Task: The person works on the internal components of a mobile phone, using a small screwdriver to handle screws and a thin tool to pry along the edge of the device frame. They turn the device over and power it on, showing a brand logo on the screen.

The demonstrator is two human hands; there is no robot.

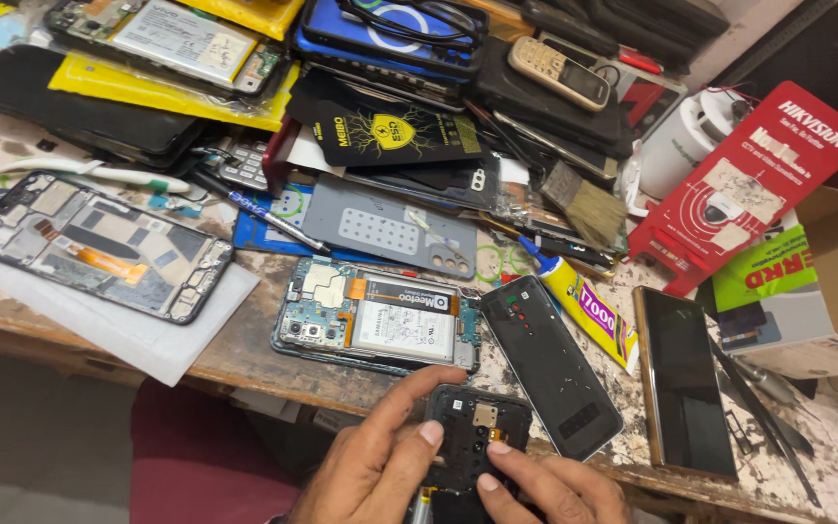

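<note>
black phone part, both hands' fingers pinching

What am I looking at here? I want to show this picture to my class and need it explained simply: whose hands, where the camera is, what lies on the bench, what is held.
There is one picture, taken by a camera worn on a person's head, looking down at their own bare hands. No machine is involved. The left hand and right hand together hold a small dark phone part at the near edge of a worn wooden bench. Just beyond lies an opened phone with its battery showing, a black back cover, a yellow glue tube and a dark phone face up. To the left, a bare phone frame rests on white paper. Farther back lie piled cases, a brush and a red box.
</note>
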